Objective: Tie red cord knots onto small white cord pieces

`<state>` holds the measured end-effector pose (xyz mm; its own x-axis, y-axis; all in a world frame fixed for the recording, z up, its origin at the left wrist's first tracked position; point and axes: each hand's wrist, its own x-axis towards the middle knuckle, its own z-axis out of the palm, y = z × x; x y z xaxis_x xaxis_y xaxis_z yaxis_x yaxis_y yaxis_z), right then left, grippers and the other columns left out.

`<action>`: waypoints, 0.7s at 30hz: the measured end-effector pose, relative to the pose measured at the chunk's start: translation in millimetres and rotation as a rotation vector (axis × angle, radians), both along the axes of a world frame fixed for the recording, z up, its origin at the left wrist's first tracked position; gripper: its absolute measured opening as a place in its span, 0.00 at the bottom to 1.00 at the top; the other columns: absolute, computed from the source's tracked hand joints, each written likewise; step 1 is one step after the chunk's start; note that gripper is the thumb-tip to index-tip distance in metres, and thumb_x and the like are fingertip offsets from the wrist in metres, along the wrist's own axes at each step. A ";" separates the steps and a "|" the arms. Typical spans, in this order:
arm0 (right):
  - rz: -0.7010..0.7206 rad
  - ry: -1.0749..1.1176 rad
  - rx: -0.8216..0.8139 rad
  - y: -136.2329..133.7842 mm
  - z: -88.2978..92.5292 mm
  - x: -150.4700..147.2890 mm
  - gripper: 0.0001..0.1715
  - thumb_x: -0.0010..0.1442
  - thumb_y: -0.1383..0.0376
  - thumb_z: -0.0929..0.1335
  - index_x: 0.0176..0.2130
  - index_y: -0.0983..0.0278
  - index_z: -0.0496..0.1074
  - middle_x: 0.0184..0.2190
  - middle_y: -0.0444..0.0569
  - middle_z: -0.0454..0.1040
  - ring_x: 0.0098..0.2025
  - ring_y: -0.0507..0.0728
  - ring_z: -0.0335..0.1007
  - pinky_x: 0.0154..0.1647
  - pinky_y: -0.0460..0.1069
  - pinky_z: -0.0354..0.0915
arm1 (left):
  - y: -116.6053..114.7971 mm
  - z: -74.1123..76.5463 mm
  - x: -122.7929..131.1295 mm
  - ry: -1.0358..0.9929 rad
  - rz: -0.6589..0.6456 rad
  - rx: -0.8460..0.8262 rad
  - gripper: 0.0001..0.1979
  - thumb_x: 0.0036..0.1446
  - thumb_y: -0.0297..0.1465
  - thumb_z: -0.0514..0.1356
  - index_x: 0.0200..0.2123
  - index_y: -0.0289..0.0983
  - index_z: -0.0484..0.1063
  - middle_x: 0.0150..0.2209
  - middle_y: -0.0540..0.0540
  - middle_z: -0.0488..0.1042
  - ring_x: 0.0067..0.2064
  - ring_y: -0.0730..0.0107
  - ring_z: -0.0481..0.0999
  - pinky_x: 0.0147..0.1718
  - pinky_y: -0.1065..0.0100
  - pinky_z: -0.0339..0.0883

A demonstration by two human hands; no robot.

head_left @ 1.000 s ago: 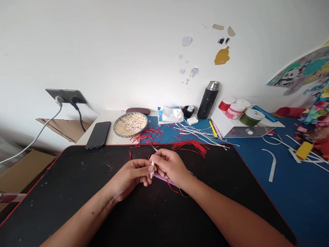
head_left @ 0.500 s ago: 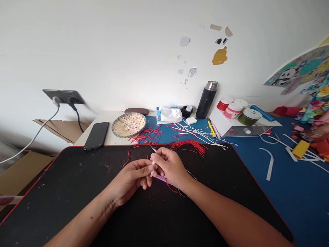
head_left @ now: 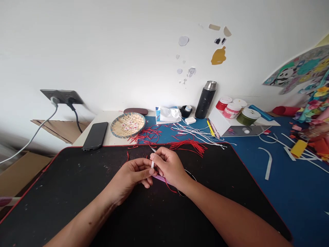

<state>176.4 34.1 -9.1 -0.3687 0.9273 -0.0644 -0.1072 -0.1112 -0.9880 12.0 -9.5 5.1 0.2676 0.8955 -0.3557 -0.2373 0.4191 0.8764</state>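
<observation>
Over the black mat, my left hand (head_left: 136, 173) is closed, its thumb and fingers pinching the lower part of a short doubled white cord (head_left: 152, 164). My right hand (head_left: 168, 165) is closed too, pinching the cord's upper end. A slim purple tool (head_left: 161, 178) lies under my right hand; a pointed metal tip shows above the fingers, and the palm hides what is between. A red cord (head_left: 169, 186) hangs below the right hand. Beside the right wrist a thin white cord (head_left: 191, 175) curves in a loop.
The black mat (head_left: 64, 192) covers the front. Behind it are a phone (head_left: 95, 136), a woven basket (head_left: 117, 128), loose red cords (head_left: 189, 146), white cords (head_left: 197, 133), a tissue box (head_left: 168, 120) and a black flask (head_left: 205, 99). Cord spools (head_left: 248, 116) stand at right.
My left thumb and fingers have shifted slightly on the white cord, now covering its lower end. My right hand stays almost still. The whole view has moved a little.
</observation>
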 end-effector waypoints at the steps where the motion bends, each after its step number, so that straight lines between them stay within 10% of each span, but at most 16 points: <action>1: -0.003 -0.002 0.002 0.0 0.1 0.0 0.16 0.60 0.55 0.71 0.29 0.63 0.68 0.19 0.38 0.68 0.16 0.46 0.57 0.17 0.43 0.54 | 0.0 -0.1 -0.3 0.012 -0.004 0.009 0.16 0.47 0.36 0.79 0.36 0.34 0.84 0.30 0.46 0.81 0.26 0.74 0.77 0.24 0.76 0.71; 21: 0.002 0.090 -0.101 3.4 0.0 -1.0 0.16 0.59 0.54 0.72 0.29 0.62 0.69 0.17 0.36 0.67 0.13 0.46 0.55 0.13 0.42 0.49 | 3.9 -1.0 -2.2 -0.080 0.055 -0.061 0.17 0.44 0.36 0.80 0.34 0.32 0.85 0.31 0.44 0.83 0.25 0.75 0.77 0.23 0.78 0.73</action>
